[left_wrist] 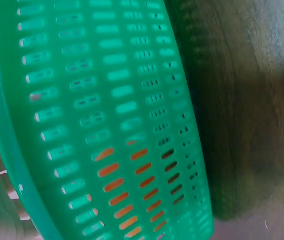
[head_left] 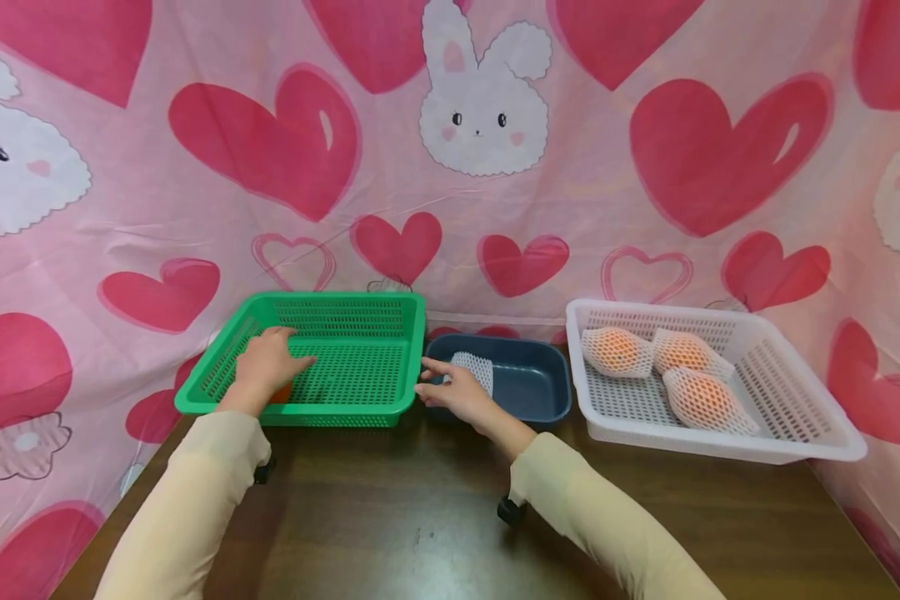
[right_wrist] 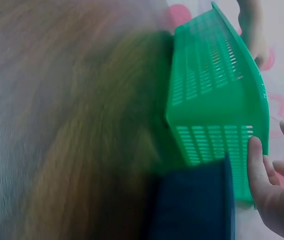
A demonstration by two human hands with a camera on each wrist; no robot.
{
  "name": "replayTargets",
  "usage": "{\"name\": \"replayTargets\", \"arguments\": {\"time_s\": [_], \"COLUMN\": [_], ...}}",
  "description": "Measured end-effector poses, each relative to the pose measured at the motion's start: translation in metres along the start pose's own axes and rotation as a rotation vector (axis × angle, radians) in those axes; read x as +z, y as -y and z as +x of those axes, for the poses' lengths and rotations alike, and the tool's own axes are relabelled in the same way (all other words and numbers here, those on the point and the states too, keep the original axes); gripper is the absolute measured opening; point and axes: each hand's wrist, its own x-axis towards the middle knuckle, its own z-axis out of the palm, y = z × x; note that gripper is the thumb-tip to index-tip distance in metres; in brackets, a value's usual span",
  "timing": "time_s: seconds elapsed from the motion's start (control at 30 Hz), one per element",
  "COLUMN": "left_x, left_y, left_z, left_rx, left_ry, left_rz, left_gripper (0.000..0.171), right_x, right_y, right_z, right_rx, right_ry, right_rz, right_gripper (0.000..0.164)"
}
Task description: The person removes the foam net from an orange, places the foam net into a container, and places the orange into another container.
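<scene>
My left hand (head_left: pixel 266 362) reaches over the front left part of a green plastic basket (head_left: pixel 408 408), thumb and a finger spread apart. Partly hidden under that hand lies an orange (head_left: pixel 281 393); its colour also shows through the basket's slots in the left wrist view. At the basket's right side is my right hand (head_left: pixel 461 390), fingers loosely extended, with fingertips right at the rim. In the right wrist view one finger (right_wrist: pixel 255 157) lies against the slotted side wall. Behind the right hand, a white foam net (head_left: pixel 474 367) sits in a dark blue tub (head_left: pixel 543 410).
A white basket (head_left: pixel 607 429) on the right holds three orange fruits (head_left: pixel 701 398) in white foam nets. The dark wooden table (head_left: pixel 390 517) extends in front of the containers. A pink cloth (head_left: pixel 495 225) with hearts and rabbits hangs close behind them.
</scene>
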Motion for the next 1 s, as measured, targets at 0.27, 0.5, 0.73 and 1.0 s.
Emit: {"name": "replayTargets", "arguments": {"time_s": [0.27, 0.5, 0.73, 1.0], "left_x": [0.003, 0.005, 0.011, 0.023], "left_y": [-0.019, -0.033, -0.050, -0.075], "left_z": [-0.001, -0.006, -0.009, -0.018], "left_rx": [0.086, 0.108, 0.146, 0.190], "left_ry": [-0.052, 0.007, 0.028, 0.058], "left_rz": [-0.039, -0.160, -0.278, -0.357], "left_gripper": [0.058, 0.055, 0.048, 0.041], "right_x": [-0.016, -0.026, -0.042, -0.063], "right_y": [0.005, 0.008, 0.008, 0.013], "right_z": [-0.009, -0.022, -0.038, -0.058], "right_rx": [-0.096, -0.157, -0.239, -0.272], "right_ry": [0.090, 0.094, 0.068, 0.028], "right_rz": [-0.188, -0.311, -0.365, -0.409], "right_gripper": [0.046, 0.044, 0.042, 0.042]}}
